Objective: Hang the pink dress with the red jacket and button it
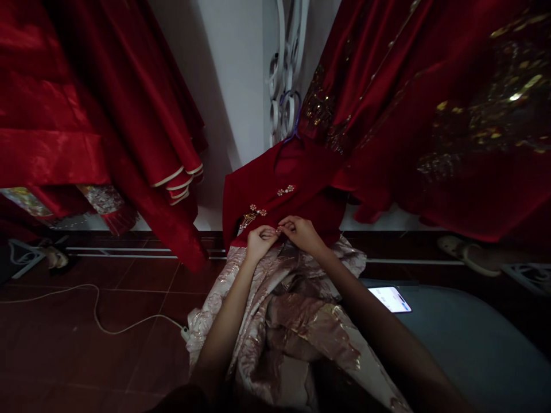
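A dark red jacket with gold knot fastenings hangs on a purple hanger in front of me. Under it falls a pale pink and gold brocade skirt. My left hand and my right hand meet at the jacket's lower front edge. Both hands are closed in a pinch on a small fastening there, too small to make out clearly.
Red garments hang at the left and at the right, the right one with gold sequins. A lit phone lies on a grey-blue cushion. A white cable runs over the dark red tiled floor. A shoe sits at the right.
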The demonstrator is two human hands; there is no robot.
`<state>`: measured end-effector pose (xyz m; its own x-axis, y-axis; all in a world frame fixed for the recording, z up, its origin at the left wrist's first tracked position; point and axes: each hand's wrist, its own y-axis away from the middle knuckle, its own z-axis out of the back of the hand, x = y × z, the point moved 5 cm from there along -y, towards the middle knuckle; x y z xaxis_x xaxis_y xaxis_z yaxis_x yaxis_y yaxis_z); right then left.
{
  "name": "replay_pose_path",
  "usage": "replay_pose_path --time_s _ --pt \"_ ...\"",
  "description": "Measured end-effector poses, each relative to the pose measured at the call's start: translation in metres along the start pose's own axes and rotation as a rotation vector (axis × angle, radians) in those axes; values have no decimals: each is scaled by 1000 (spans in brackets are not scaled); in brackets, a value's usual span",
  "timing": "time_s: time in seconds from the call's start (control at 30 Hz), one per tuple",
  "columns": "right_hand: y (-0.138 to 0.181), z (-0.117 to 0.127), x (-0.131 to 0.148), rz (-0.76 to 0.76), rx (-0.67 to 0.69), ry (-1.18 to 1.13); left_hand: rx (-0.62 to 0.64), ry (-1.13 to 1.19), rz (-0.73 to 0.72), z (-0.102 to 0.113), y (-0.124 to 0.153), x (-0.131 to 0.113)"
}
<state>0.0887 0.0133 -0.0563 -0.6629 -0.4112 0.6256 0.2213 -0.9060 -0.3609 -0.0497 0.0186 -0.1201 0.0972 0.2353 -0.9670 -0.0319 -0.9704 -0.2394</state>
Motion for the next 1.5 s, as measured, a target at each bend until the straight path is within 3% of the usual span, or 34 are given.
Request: replay_pose_path --time_s 0.4,0.8,1.1,1.3,1.37,1.5 --pt "3 -14 -10 -37 30 -64 4 4 40 6 -1 13" --pt "5 -19 -16 -105 -29 -120 38 -277 -182 5 4 -8" --pt "7 -24 -17 -128 -22 -211 86 -375 -242 1 8 -12" --pt "7 -30 -21 -188 -125 -124 89 -415 -263 -6 11 -19" --pt "6 -27 -20 -177 -79 -138 102 -444 -281 -7 12 -21" --pt "7 -9 -19 -172 274 -337 56 -496 -291 -4 12 -23"
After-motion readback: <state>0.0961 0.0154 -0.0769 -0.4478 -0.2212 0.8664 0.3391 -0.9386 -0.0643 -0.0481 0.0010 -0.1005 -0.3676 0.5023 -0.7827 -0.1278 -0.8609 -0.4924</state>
